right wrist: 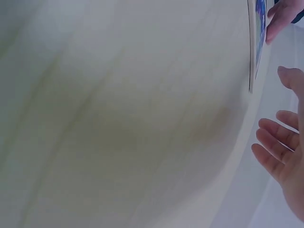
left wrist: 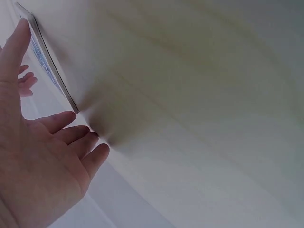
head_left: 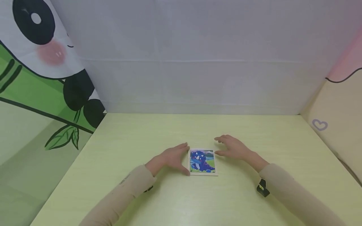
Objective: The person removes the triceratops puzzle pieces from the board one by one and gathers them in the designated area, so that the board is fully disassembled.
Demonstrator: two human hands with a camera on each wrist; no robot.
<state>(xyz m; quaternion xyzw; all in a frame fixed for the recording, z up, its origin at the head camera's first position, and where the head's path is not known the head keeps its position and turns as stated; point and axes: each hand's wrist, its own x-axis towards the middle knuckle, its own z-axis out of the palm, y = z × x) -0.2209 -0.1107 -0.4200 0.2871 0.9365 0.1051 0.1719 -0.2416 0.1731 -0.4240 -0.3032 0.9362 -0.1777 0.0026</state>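
Note:
A small square picture puzzle or board (head_left: 202, 161) with a pale frame and a blue cartoon dinosaur lies face up on the table. My left hand (head_left: 176, 158) is at its left side, thumb at the lower corner and fingertips at the upper one. In the left wrist view that hand (left wrist: 42, 156) has its fingers spread, with the thumb and index finger at the board's edge (left wrist: 56, 71). To the right of the board, my right hand (head_left: 233, 148) hovers with loosely bent fingers, holding nothing. The right wrist view shows this hand (right wrist: 287, 147) apart from the board (right wrist: 254, 45).
The pale yellow wooden table (head_left: 135, 135) spreads out around the board. A white sheet (head_left: 198, 84) hangs along its back edge. Printed cartoon panels stand at the left (head_left: 51, 110) and the right (head_left: 336, 103).

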